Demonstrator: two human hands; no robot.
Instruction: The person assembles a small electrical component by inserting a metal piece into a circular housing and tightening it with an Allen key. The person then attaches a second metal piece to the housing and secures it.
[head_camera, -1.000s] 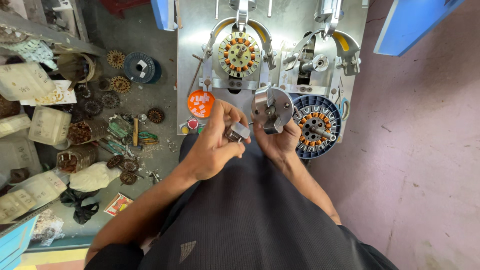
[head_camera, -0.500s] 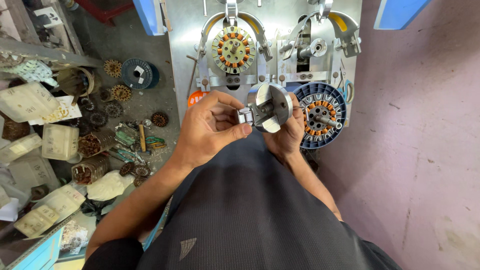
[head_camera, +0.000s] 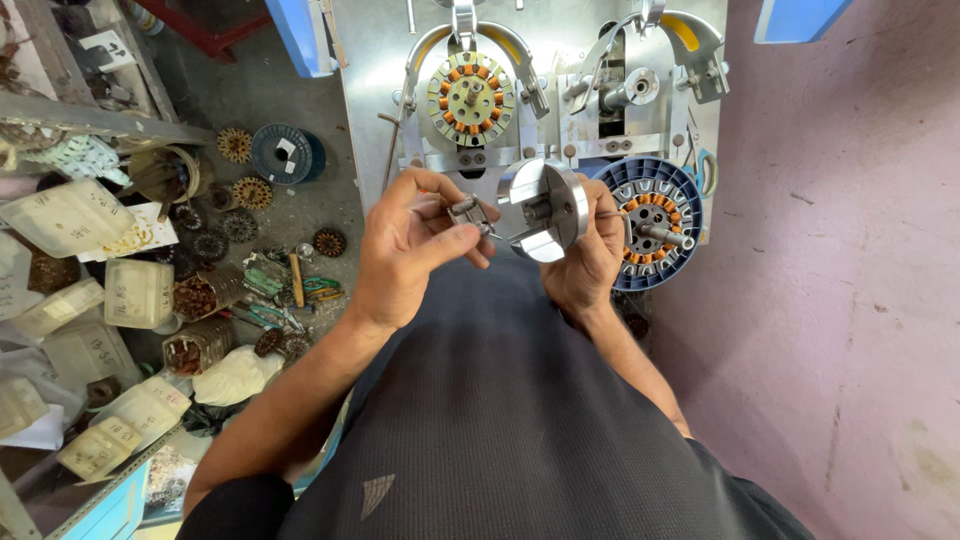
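The left hand (head_camera: 415, 245) pinches a small grey metal fitting (head_camera: 468, 212) between thumb and fingertips, closed tight on it, just beside the round steel disc (head_camera: 545, 208) that the right hand (head_camera: 590, 255) grips from behind, fingers wrapped round its rim. Both parts are held in front of the chest, above the dark shirt (head_camera: 500, 420), and appear to meet at the disc's edge (the joint itself is too small to tell). Behind them stands a metal machine panel (head_camera: 375, 80) carrying a copper-wound stator (head_camera: 470, 98); a blue-ringed stator (head_camera: 655, 222) sits right of the disc. Loose coils and plastic bags (head_camera: 70, 215) litter the floor at left.
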